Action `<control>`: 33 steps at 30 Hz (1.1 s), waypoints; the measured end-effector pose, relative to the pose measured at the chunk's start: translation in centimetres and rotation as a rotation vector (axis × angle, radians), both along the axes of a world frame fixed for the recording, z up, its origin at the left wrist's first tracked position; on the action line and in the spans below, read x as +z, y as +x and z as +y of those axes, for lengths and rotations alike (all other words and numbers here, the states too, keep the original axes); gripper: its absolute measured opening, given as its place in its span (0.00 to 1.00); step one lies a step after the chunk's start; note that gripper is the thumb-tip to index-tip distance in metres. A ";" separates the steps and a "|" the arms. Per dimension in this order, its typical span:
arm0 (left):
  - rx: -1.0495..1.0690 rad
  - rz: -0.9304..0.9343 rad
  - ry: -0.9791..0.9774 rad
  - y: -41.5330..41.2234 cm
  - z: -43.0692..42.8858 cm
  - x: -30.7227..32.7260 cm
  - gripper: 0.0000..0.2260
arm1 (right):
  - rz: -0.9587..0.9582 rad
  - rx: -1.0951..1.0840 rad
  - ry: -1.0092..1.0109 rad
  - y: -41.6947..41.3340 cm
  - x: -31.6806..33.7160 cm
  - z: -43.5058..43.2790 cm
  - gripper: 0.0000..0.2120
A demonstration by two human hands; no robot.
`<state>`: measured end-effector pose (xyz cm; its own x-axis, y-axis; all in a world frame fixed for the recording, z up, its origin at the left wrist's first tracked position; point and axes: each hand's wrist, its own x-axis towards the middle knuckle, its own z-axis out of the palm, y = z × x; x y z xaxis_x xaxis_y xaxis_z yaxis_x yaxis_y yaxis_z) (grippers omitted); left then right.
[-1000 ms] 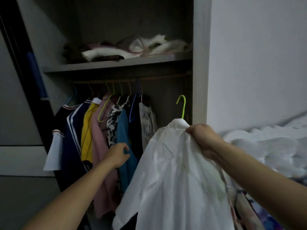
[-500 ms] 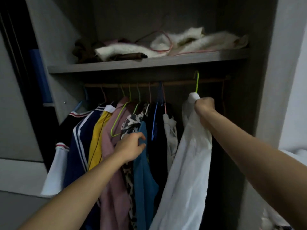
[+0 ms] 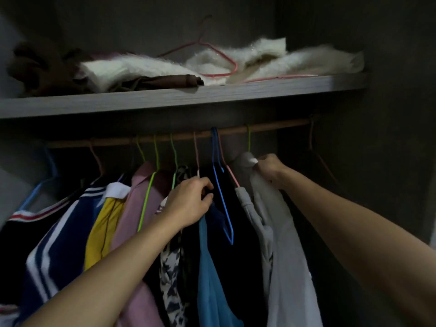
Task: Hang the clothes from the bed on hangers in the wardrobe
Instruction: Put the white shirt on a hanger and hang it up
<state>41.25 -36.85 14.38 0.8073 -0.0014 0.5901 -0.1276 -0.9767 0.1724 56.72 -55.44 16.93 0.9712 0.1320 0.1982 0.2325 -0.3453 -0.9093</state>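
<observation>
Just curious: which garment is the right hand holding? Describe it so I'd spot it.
Follow the wooden rail under the wardrobe shelf to the right end of the clothes. There the right hand grips a white shirt on a green hanger. It is the last, palest piece, right of the blue hanger.

White shirt (image 3: 287, 244) in right hand (image 3: 269, 169), dark garment (image 3: 245, 256) in left hand (image 3: 188, 204)

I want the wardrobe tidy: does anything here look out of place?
Yes. Pink hangers lie loose on the shelf, tangled in crumpled white fabric, instead of hanging on the rod below.
</observation>
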 end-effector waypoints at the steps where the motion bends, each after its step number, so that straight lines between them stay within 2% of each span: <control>1: -0.005 -0.017 0.002 0.5 -0.1 -0.1 0.08 | -0.005 0.039 -0.030 -0.2 0.0 -0.5 0.15; 3: -0.028 -0.062 -0.008 1.4 -0.5 -0.3 0.07 | -0.102 -0.003 -0.146 -0.7 0.1 -2.4 0.14; 5: -0.056 -0.104 -0.014 2.2 -1.5 -0.3 0.08 | -0.330 -0.271 -0.336 -0.4 0.4 -5.4 0.17; 7: -0.086 -0.145 -0.004 3.1 -2.6 -0.1 0.08 | -0.458 -0.537 -0.536 0.1 0.6 -8.7 0.19; 9: -0.138 -0.173 -0.009 4.1 -4.1 0.0 0.07 | -0.397 -0.652 -0.725 0.2 0.6 -10.5 0.24; 10: -0.164 -0.175 -0.011 4.5 -4.8 0.0 0.07 | -0.338 -0.642 -0.738 0.3 0.5 -10.7 0.27; 12: -0.192 -0.158 -0.015 5.2 -6.1 -0.1 0.06 | -0.228 -0.574 -0.665 0.8 0.1 -10.1 0.29; 16: -0.185 -0.087 0.027 6.1 -7.4 -0.6 0.07 | -0.127 -0.528 -0.455 2.3 -0.1 -10.1 0.18; 20: -0.168 -0.053 0.025 6.0 -7.2 -1.1 0.07 | -0.076 -0.434 -0.492 2.8 -0.9 -10.1 0.15; 22: -0.182 -0.034 0.019 5.6 -6.8 -1.1 0.07 | -0.045 -0.415 -0.433 2.8 -1.3 -9.5 0.12; 28: -0.264 -0.083 0.000 3.1 -4.6 -0.3 0.06 | -0.230 -0.453 -0.258 -0.6 1.8 -8.5 0.06; 31: -0.308 -0.122 -0.025 1.6 -3.6 -0.2 0.06 | -0.251 -0.421 -0.284 -4.0 1.8 -8.4 0.10; 33: -0.359 -0.127 -0.025 0.6 -3.3 -0.4 0.06 | -0.272 -0.413 -0.331 -7.1 0.4 -8.6 0.10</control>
